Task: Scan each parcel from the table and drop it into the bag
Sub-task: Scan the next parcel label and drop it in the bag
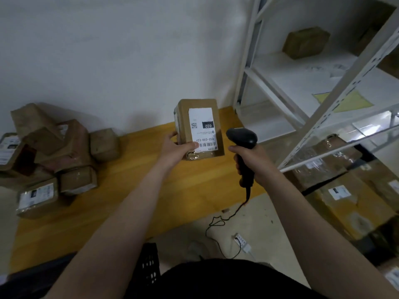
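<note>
My left hand (pixel 176 148) grips a brown cardboard parcel (pixel 199 117) by its lower left corner, thumb on the white label, and holds it upright above the yellow table (pixel 133 190). The label with its barcode faces me. My right hand (pixel 250 160) grips the handle of a black barcode scanner (pixel 241 135), whose head sits just right of the parcel and points toward the label. Several more brown parcels (pixel 64 152) lie piled at the table's left end. The bag is at the right, with parcels (pixel 336 190) inside under clear plastic.
A white metal shelf rack (pixel 323 87) stands at the right with a brown box (pixel 305 42) on a shelf. The scanner's cable (pixel 222 221) runs down to the floor near a white power strip (pixel 243 242). A black crate (pixel 149 264) sits under the table's front edge.
</note>
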